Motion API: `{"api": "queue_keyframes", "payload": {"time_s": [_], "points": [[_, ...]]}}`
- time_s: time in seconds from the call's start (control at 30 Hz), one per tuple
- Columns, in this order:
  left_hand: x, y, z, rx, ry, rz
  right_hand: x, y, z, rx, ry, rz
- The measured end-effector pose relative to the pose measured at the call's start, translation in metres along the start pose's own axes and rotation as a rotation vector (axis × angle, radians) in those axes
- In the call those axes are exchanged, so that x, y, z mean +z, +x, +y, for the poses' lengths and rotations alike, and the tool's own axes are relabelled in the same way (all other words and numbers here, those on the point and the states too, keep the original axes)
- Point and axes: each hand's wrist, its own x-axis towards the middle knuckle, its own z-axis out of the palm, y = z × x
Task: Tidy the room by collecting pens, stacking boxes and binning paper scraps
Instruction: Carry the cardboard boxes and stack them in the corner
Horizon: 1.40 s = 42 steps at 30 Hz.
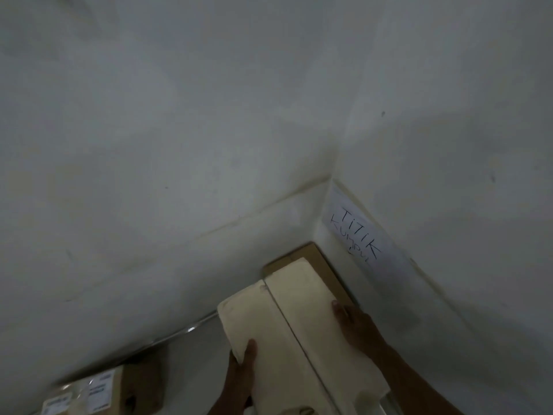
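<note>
A long cream box (299,327) with a seam down its top lies in the room's corner, resting over a brown cardboard box (311,253) whose far end shows beyond it. My left hand (241,375) grips the cream box's near left corner, thumb on top. My right hand (356,327) holds its right edge, fingers over the side. Another brown cardboard box (119,390) with white labels sits at the lower left, apart from both hands.
White walls (179,145) meet in a corner just beyond the boxes. A paper sign (356,235) with handwritten words is stuck low on the right wall. A thin cable (179,333) runs along the base of the left wall.
</note>
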Motion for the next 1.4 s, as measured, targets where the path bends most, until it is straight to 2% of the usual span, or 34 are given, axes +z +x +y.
{"api": "queue_keyframes", "payload": {"time_s": [0.27, 0.5, 0.7, 0.83, 0.97, 1.2, 1.3, 1.4], "points": [[0.037, 0.071, 0.0, -0.113, 0.02, -0.081, 0.023, 0.076, 0.028, 0.042, -0.038, 0.041], [0.059, 0.134, -0.013, -0.078, 0.034, -0.074, 0.042, 0.133, 0.045, 0.027, -0.01, 0.019], [0.074, 0.186, -0.02, -0.041, 0.007, -0.16, 0.057, 0.179, 0.049, -0.043, -0.057, 0.112], [0.089, 0.211, -0.025, -0.016, -0.017, -0.154, 0.067, 0.193, 0.063, -0.044, -0.025, 0.135], [0.094, 0.223, -0.03, 0.014, -0.069, -0.152, 0.08, 0.194, 0.074, -0.031, -0.059, 0.213], [0.1, 0.227, -0.033, 0.015, -0.174, -0.094, 0.092, 0.173, 0.076, -0.028, -0.152, 0.449], [0.108, 0.228, -0.026, 0.001, -0.206, -0.066, 0.101, 0.158, 0.084, 0.101, -0.166, 0.533], [0.12, 0.228, -0.019, 0.016, -0.204, -0.062, 0.107, 0.146, 0.093, 0.35, 0.061, 0.556]]}}
